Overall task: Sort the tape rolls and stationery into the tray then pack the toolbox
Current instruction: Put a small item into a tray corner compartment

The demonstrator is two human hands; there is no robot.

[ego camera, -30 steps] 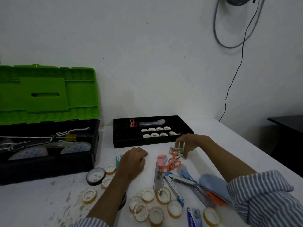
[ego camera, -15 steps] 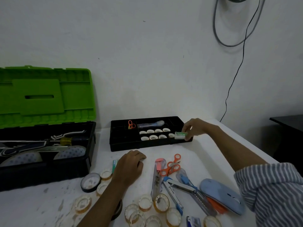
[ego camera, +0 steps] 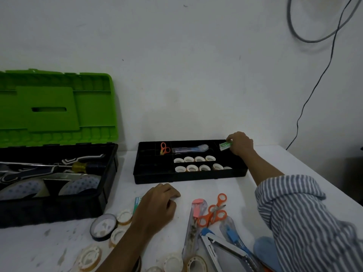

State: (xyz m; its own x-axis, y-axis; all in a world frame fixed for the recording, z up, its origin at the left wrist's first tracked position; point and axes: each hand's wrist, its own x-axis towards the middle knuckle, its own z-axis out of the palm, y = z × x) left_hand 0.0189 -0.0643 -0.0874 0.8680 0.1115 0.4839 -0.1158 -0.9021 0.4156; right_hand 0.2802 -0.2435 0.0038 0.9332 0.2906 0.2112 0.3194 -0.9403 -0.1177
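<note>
Pinching a green box over the tray, right hand

No legible txt. Small green box at tray far-rt corner: print too blurred. Teal pack in front of tray: same.

The right hand pinches a small green box over the far right corner of the black tray. The left hand rests on the white worktop beside scattered tape rolls.
</note>
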